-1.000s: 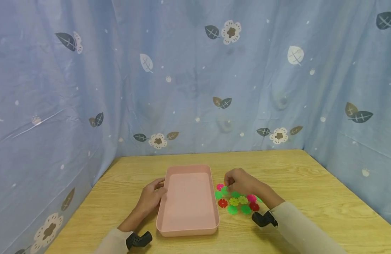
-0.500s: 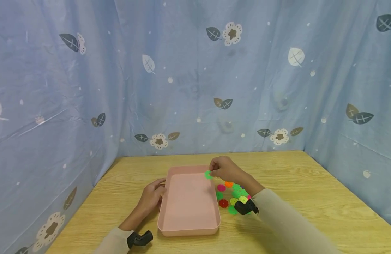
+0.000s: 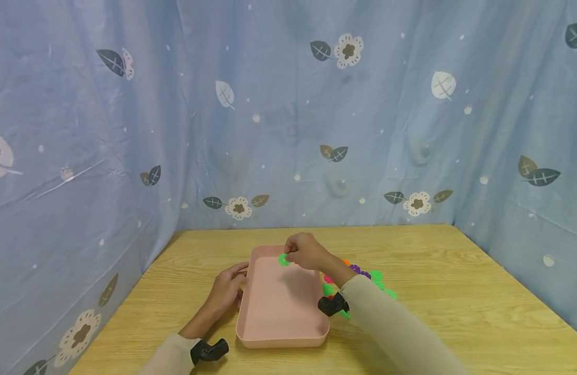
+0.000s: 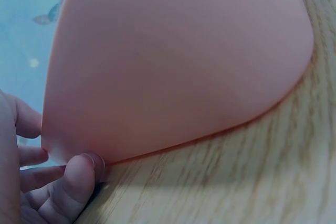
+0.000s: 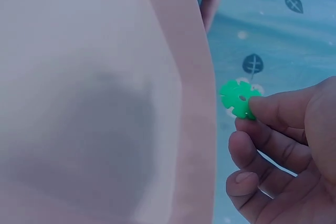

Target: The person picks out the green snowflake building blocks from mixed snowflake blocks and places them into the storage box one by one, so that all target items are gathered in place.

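Observation:
A green flower-shaped piece [image 3: 284,260] [image 5: 239,98] is pinched between the thumb and index finger of my right hand [image 3: 309,253] [image 5: 286,145], above the far part of the pink tray [image 3: 279,307] [image 4: 173,66] [image 5: 197,129]. The other fingers of that hand are bent loosely. On the tray's left side, my left hand [image 3: 225,291] [image 4: 52,187] grips the wall, its thumb at the rim and fingers outside. The tray floor shows only a shadow. To the right of the tray lie several more flower pieces [image 3: 376,275], partly hidden by the right forearm.
The wooden table [image 3: 457,302] extends to both sides of the tray. A blue patterned curtain [image 3: 279,130] hangs behind the table and along both sides. Black wrist devices [image 3: 210,350] sit at both beige sleeves.
My right hand has risen from the pile with the green piece and moved left over the tray. The left hand stays at the tray's side; the view has shifted slightly.

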Available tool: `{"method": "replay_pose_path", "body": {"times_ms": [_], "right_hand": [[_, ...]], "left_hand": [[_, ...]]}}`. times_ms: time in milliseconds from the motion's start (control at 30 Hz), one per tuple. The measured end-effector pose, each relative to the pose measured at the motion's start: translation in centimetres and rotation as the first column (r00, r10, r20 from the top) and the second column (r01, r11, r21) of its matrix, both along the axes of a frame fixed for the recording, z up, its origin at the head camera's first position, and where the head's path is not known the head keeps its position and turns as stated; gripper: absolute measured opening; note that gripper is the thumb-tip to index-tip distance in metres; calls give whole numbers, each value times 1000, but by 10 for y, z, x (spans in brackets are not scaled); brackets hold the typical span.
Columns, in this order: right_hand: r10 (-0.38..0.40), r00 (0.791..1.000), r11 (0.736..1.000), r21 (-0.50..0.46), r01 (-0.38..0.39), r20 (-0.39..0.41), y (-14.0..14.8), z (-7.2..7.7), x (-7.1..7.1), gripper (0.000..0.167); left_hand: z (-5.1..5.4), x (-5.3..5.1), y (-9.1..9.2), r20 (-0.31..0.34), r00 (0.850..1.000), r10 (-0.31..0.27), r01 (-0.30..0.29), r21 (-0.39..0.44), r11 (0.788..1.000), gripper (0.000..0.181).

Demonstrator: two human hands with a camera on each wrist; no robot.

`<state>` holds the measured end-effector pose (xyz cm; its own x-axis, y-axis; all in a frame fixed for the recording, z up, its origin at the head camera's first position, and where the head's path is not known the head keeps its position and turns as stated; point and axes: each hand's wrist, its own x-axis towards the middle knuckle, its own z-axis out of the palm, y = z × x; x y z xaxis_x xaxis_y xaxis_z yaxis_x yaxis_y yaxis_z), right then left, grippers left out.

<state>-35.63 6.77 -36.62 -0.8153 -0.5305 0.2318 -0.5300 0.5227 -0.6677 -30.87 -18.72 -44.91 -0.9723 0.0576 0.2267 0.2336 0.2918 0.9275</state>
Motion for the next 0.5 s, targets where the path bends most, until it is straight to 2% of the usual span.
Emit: {"method": "replay_pose_path", "body": {"times_ms": [233,367,500], "right_hand": [[-48,998,998,-26,49,46,-21,-8,-7,4],[-96,991,995,-2,97,90,-33,-18,-11,4],[-100,988,995,-17,103,121,-42,-23,-14,7]], "left_hand": [[2,3,0,-1,1000,26,-26,-22,999,48],[3,3,0,6,1000,17,-17,-24,1000,49],[3,2,1,-3,1000,17,-17,-34,999,49]]}}
